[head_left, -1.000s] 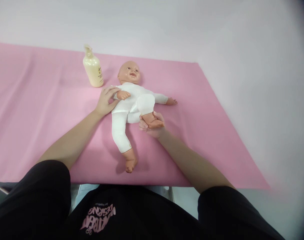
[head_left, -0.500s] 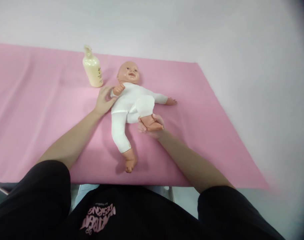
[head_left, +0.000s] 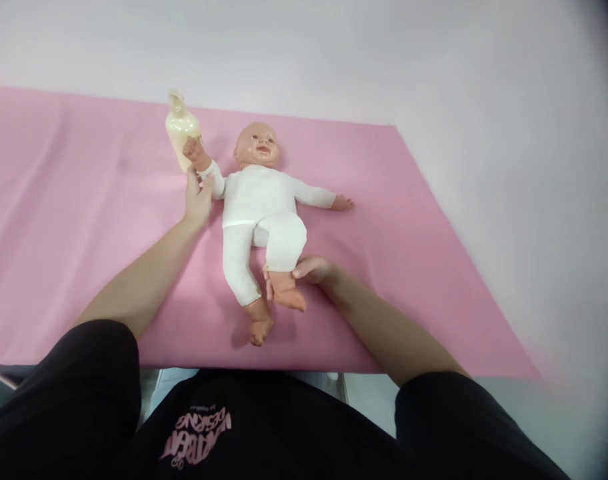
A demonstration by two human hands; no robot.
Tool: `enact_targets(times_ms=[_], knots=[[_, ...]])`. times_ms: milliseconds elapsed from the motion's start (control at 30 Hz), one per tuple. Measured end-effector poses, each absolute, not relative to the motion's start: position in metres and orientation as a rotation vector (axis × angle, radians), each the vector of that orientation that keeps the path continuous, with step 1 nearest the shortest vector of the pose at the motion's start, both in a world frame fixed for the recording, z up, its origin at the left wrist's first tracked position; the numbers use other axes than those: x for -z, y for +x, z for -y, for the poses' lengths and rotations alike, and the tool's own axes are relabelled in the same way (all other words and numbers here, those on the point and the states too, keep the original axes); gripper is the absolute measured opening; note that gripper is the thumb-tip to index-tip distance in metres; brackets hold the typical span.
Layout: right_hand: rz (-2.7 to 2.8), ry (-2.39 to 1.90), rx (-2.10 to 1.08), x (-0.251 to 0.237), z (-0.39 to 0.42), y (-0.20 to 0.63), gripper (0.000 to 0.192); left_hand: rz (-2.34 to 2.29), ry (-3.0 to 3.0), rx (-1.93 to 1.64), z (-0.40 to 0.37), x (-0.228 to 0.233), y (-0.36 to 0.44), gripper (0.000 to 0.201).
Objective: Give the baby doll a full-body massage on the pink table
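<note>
Left fingers [head_left: 197, 193] clasping doll [head_left: 257, 197] forearm, right fingers [head_left: 304, 270] gripping its ankle, elbows bent

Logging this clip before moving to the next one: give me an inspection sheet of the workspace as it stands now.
Surface: smooth pink sheet on a table.
Job's things: plastic baby doll in a white suit, lying face up.
Clutter: cream pump bottle, upright behind the doll's raised arm.
Hands: left hand grips the doll's raised arm; right hand holds its ankle.
Cables: nothing seen.
Surroundings: pale wall; person's black shirt.
</note>
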State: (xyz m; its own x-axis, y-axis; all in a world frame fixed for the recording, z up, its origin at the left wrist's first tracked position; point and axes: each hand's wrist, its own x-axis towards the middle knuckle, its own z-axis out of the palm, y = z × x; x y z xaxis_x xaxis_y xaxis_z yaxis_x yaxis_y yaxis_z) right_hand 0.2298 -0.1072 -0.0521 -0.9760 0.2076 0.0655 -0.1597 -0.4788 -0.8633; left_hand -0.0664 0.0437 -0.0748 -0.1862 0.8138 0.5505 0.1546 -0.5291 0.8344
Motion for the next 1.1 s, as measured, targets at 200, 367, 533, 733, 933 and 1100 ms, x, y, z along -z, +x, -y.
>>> enact_targets(times_ms=[200, 367, 533, 733, 933, 1100], knots=[[1.539, -0.030, -2.569, 0.047, 0.108, 0.228, 0.049, -1.123, 1.174, -1.795, -0.055, 0.083, -0.077, 0.061], [1.519, -0.035, -2.572, 0.046, 0.109, 0.229, 0.046, -1.118, 1.022, -1.788, -0.056, 0.084, -0.079, 0.054], [1.524, -0.033, -2.567, 0.045, 0.109, 0.229, 0.045, -1.132, 1.011, -1.787, -0.049, 0.077, -0.075, 0.050], [1.532, -0.054, -2.565, 0.043, 0.109, 0.229, 0.045, -1.128, 0.968, -1.799, -0.046, 0.072, -0.072, 0.046], [1.541, -0.090, -2.563, 0.044, 0.109, 0.229, 0.049, -1.148, 1.095, -1.772, -0.061, 0.089, -0.082, 0.052], [1.551, -0.064, -2.556, 0.043, 0.109, 0.229, 0.049, -1.176, 1.251, -1.757, -0.067, 0.097, -0.086, 0.059]])
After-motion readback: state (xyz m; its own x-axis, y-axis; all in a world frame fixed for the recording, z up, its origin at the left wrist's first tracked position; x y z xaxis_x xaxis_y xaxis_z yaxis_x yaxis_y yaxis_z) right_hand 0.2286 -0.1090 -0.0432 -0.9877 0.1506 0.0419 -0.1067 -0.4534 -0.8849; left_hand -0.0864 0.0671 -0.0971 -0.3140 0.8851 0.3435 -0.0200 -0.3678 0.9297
